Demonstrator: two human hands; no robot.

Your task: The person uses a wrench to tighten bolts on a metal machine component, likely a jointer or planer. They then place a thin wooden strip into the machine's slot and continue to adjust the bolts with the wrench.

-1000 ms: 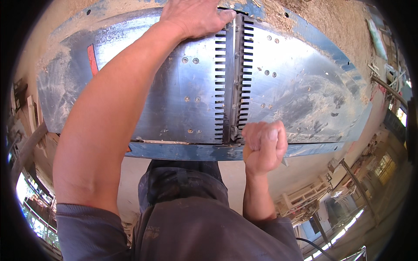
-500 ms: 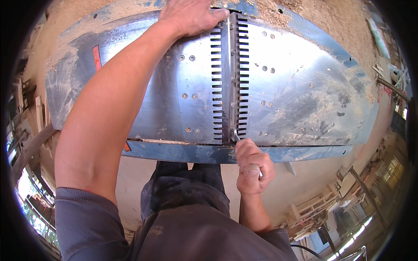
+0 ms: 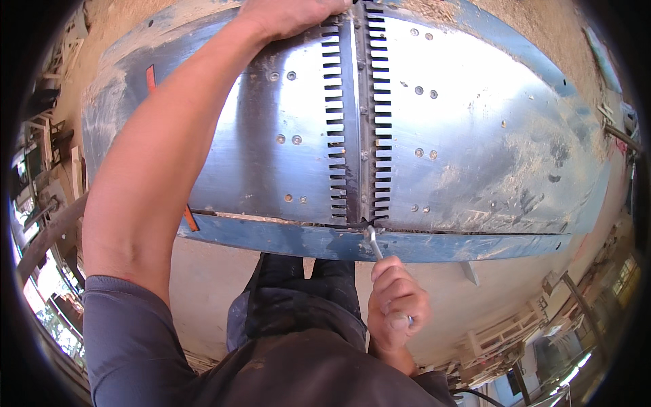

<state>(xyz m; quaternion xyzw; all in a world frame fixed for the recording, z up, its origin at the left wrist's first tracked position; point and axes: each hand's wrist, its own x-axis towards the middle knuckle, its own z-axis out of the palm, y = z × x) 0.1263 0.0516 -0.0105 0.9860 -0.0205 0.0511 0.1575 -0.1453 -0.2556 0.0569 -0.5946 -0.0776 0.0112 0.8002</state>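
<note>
My right hand (image 3: 401,304) is closed round the handle of a metal wrench (image 3: 374,244). The wrench's head is over the blue near rim, by the near end of the cutter block (image 3: 364,136). This block, with bolts along it, sits in the gap between two shiny metal tables (image 3: 285,169) whose facing edges are toothed. Stretched across the left table, my left arm brings my left hand (image 3: 291,15) to the far end of the gap. Its thumb points right near the block; the other fingers are cut off by the picture's upper edge.
Sawdust and shavings (image 3: 434,9) lie along the far side and over the right table (image 3: 461,169). A red strip (image 3: 150,78) shows on the left table. The machine's blue near rim (image 3: 285,239) runs before my legs. Timber and wooden frames (image 3: 502,336) stand around the room.
My right hand has drawn back toward me with the wrench, whose head has moved from the block's near end to the blue rim. The left hand stays at the far end.
</note>
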